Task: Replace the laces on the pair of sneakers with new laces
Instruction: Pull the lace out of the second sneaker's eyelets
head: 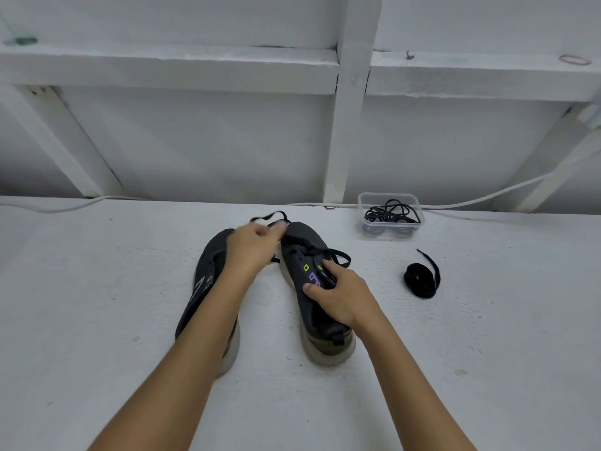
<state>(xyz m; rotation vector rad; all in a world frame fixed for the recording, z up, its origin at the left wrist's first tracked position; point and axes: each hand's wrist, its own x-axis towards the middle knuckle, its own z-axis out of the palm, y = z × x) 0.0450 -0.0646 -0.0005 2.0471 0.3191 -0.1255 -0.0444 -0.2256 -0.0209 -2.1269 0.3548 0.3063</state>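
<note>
Black lace (276,218) trails in a blur beyond the left hand (252,244), whose fingers (274,230) curl round it; motion smears them. The left forearm hides much of the left sneaker (203,281). The right hand (340,296) grips the right sneaker (312,255) at the tongue, its fingers (330,266) covering the upper eyelets. Right of those fingers, well apart, lies a coiled lace (421,279); beyond it a clear tub (390,200) of laces stands near the white desk (97,304) far edge. Bare desk spreads left of the left hand
</note>
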